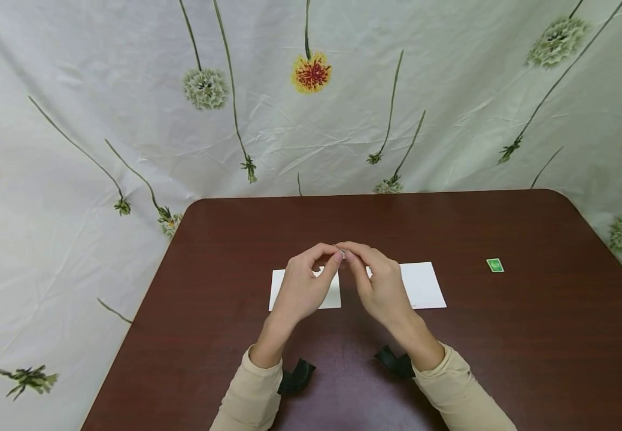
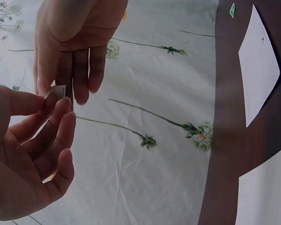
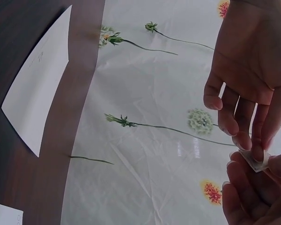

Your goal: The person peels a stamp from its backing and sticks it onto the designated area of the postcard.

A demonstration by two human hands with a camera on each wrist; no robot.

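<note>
We see, behind everything, a large whitish cloth printed with long-stemmed flowers, the backdrop (image 1: pixel 311 131). In front of it we have a dark reddish-brown wooden table (image 1: pixel 192 335) with rounded far corners. Over its near part reach two beige fabric sleeves, the left sleeve (image 1: pixel 254 392) and the right sleeve (image 1: pixel 464 389). From them come the bare left hand (image 1: pixel 301 288) and the bare right hand (image 1: pixel 383 288), raised above the table and meeting at the fingertips. We find thumb and forefinger pinching on both; in the wrist views the left's remaining fingers curl loosely, while the right's are straighter. Under the hands lie two white rectangular paper sheets, a left sheet (image 1: pixel 332 294) and a right sheet (image 1: pixel 424 286), a gap between them, each partly hidden from our head view. Near the cuffs we notice two black bands, one at the left wrist (image 1: pixel 296 377), one at the right (image 1: pixel 395 361). Well to the right of the right sheet lies a small green rectangle with a white border (image 1: pixel 495 265). Smallest, we see a tiny off-white flat piece (image 2: pixel 58 90), gripped between both hands' fingertips.
</note>
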